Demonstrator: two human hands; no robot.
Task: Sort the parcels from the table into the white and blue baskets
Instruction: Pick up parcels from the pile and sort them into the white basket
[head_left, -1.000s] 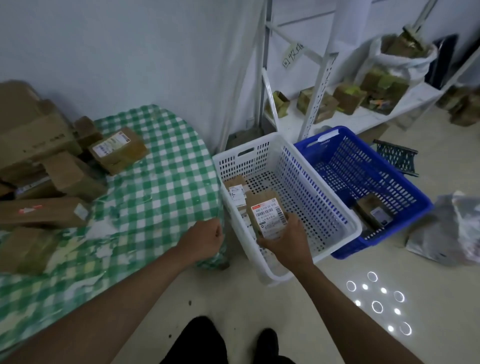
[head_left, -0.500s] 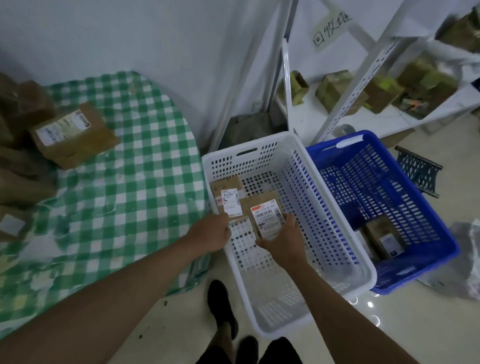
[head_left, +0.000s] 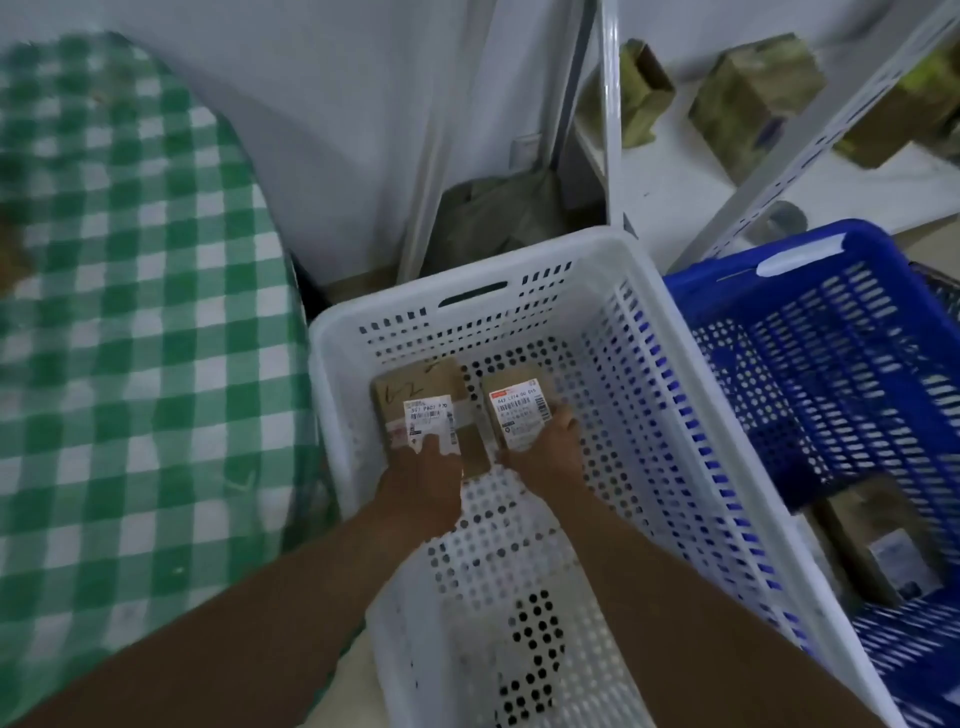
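Table with green-white check cloth fills the left side, blurred. White basket on the floor just beside the table's right edge; blue basket touching its right wall. White shelf rack behind both baskets, brown boxes on its low shelf. Two parcels lie side by side on the white basket's floor, near its far-left corner. Left parcel, handwriting and white label on top; left hand has fingertips on its near edge, grip unclear. Right parcel, barcode label up; right hand holds it, fingers curled round its right side. Another labelled parcel sits in the blue basket's near end.
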